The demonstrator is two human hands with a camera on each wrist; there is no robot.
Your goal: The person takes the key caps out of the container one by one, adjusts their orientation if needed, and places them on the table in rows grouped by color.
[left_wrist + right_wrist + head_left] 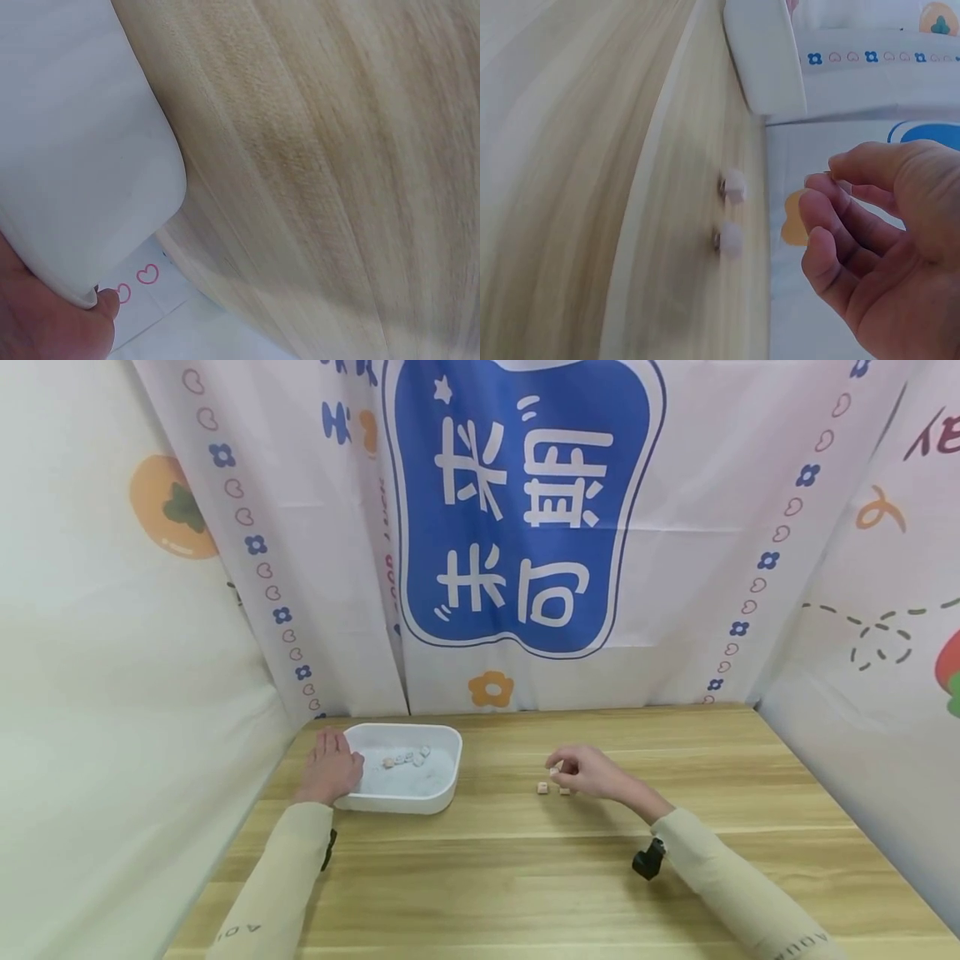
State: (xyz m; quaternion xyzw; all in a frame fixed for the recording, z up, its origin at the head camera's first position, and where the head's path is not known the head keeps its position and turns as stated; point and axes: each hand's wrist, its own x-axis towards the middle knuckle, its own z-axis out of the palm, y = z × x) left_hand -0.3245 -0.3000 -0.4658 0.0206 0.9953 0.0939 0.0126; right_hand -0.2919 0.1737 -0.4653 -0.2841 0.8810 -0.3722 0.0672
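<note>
My left hand [330,768] holds the left rim of a white plastic basin [401,804], its thumb at the rim in the left wrist view. Several small pale blocks [388,763] lie inside on the basin's floor. Over the table to the right, my right hand [588,772] pinches one small pale block [554,772] between thumb and fingertip. In the right wrist view, the fingers hide most of that piece. Two more small blocks lie on the wood just below this hand, a left one [542,787] and a right one [565,792].
The wood-grain table [480,877] reaches back to a printed white curtain [675,610] with a large blue sign. Further white cloth [97,693] hangs at the left side. A black wrist camera [648,860] sits at the right sleeve.
</note>
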